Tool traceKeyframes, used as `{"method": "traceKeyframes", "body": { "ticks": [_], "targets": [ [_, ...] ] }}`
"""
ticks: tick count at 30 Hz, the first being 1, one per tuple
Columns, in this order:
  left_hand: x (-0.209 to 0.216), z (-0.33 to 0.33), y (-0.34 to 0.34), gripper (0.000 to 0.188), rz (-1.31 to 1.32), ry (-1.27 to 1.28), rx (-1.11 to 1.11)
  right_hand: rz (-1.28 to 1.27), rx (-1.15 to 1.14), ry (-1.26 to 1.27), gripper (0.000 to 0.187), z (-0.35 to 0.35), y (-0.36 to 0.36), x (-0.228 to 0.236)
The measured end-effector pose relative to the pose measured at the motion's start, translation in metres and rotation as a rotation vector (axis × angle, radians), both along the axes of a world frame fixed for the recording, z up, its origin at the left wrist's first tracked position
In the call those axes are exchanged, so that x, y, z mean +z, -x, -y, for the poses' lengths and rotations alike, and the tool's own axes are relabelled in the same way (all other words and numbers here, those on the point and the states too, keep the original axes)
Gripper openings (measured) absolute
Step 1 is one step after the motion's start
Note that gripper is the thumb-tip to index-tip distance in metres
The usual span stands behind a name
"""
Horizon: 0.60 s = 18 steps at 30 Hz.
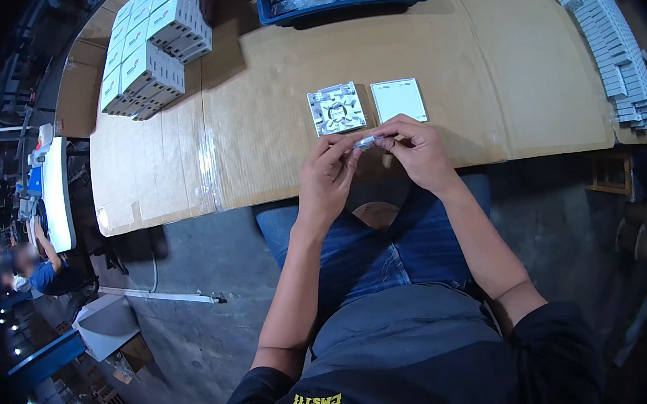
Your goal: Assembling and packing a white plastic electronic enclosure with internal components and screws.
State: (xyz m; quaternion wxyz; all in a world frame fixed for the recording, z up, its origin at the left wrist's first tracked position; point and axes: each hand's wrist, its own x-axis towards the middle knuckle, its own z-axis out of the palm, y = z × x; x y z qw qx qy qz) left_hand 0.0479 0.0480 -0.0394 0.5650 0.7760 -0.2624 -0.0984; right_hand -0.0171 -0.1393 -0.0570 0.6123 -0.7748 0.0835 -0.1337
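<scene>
- Viewing from afar, I had both hands close together: left hand (324, 179) pinching one end of a small shiny packet (365, 143), right hand (421, 155) pinching the other.
- Packet sat over the cardboard tabletop (256, 135), near its front edge; contents too small to tell.
- White square base with round centre (336, 110) lay just beyond the left fingers, white square cover plate (399, 101) beside it, apart.
- I judged short, opposed thumb-and-finger grips best here; a hard tug might have scattered small contents.
- Working above bare cardboard seemed safest.
</scene>
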Motion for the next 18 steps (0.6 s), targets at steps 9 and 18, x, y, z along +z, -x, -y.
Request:
{"method": "traceKeyframes", "body": {
  "ticks": [9,18],
  "targets": [
    [-0.019,0.005,-0.051,0.014,0.271,-0.174,0.145,-0.056,0.005,0.102,0.012,0.007,-0.044,0.0],
    [-0.016,0.002,-0.076,0.017,0.292,-0.377,0.129,-0.131,0.088,0.228,0.013,0.008,-0.082,-0.002]
  ]
}}
